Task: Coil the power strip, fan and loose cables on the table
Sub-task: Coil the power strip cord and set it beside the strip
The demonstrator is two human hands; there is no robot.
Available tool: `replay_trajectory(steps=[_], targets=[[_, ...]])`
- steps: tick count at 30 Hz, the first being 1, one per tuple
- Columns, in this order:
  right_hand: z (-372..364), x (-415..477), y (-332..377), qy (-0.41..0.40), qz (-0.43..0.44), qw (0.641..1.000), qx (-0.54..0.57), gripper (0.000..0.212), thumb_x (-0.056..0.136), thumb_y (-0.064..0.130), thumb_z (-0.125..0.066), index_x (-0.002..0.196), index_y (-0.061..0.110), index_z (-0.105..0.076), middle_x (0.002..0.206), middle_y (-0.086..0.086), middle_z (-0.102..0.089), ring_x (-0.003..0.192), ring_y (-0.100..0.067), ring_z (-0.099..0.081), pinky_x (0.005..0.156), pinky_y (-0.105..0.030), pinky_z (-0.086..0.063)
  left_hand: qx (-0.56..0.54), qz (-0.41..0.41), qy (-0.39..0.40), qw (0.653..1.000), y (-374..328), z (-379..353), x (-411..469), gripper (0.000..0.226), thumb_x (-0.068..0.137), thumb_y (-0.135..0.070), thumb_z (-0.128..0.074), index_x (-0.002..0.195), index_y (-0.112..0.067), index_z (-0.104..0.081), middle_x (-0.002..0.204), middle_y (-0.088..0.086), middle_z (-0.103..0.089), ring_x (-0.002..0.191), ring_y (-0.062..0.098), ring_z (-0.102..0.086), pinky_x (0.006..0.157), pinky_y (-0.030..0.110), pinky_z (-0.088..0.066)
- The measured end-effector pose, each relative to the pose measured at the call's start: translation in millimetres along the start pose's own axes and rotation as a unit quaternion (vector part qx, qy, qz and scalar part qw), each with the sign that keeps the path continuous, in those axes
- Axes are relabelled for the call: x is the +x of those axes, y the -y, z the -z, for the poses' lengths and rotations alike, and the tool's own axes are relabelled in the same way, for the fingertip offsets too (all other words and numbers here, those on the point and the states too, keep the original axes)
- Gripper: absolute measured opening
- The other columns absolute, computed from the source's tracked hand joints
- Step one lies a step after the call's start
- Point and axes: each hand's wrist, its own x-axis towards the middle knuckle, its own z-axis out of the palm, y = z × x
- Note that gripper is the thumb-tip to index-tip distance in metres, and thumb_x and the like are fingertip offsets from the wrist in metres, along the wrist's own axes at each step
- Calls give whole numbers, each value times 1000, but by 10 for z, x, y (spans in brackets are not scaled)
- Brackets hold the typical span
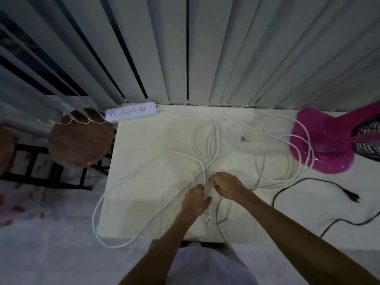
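A white power strip (131,111) lies at the table's far left corner. Its long white cable (214,138) sprawls in loose loops over the white table (148,161), one loop hanging off the near left edge. My left hand (195,199) is shut on the cable just above its white plug (207,218). Just right of it, my right hand (226,185) pinches the same strands. A pink fan (329,140) stands at the right. A black cable (304,182) with a plug (352,197) lies below the fan.
A round brown stool (81,140) stands left of the table, with another at the far left edge. Grey vertical blinds (205,48) hang behind the table. A small dark object (244,139) lies among the loops.
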Motion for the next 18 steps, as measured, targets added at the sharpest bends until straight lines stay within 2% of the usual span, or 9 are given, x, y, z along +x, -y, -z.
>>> replay_trajectory(steps=[3, 7, 10, 11, 13, 15, 18], targets=[[-3, -7, -67, -17, -15, 1000, 15, 36, 94, 22, -53, 130, 25, -58, 129, -5, -60, 118, -28, -57, 93, -38, -47, -19, 53, -36, 998, -126, -236, 26, 45, 87, -39, -67, 117, -9, -51, 113, 11, -65, 106, 31, -62, 86, 38, -50], [22, -50, -171, -18, -25, 999, 21, 35, 96, 22, -51, 131, 24, -58, 131, -4, -58, 120, -28, -55, 94, -39, -46, -73, 106, -84, 988, -216, -300, 78, 35, 89, -16, -57, 120, -4, -46, 114, 17, -63, 104, 36, -62, 87, 44, -52], [39, -69, -269, -30, -36, 998, 32, 39, 96, 21, -51, 134, 25, -54, 130, -3, -59, 119, -26, -56, 93, -38, -48, -122, 54, -66, 989, -255, -189, 58, 22, 82, -5, -60, 104, -4, -56, 100, 13, -66, 95, 31, -63, 81, 37, -50], [75, -71, -268, -43, -37, 997, 45, 43, 95, 21, -52, 138, 26, -50, 129, -3, -60, 117, -26, -58, 92, -38, -49, -141, 32, -76, 987, -274, -104, 10, 16, 80, -1, -59, 94, -6, -57, 89, 10, -65, 86, 28, -62, 74, 35, -49], [164, -61, -228, -83, -32, 992, 94, 59, 94, 22, -57, 148, 30, -35, 131, -4, -57, 113, -25, -60, 91, -40, -51, -188, 10, -105, 976, -328, 127, -118, 20, 77, 8, -54, 78, -11, -53, 74, 2, -58, 71, 21, -57, 68, 33, -50], [291, -43, -118, -123, -16, 975, 186, 79, 91, 28, -65, 154, 35, -19, 137, -3, -49, 116, -21, -56, 94, -39, -50, -247, -11, -110, 963, -395, 426, -292, 29, 80, 15, -46, 73, -13, -53, 69, -1, -54, 62, 15, -52, 61, 23, -48], [537, -8, 160, -162, 47, 941, 294, 99, 80, 38, -76, 154, 41, -10, 142, 1, -38, 123, -10, -43, 102, -29, -40, -389, -62, -28, 919, -512, 956, -641, 28, 75, 11, -36, 74, -7, -58, 66, 4, -53, 51, 14, -43, 47, 21, -34]])
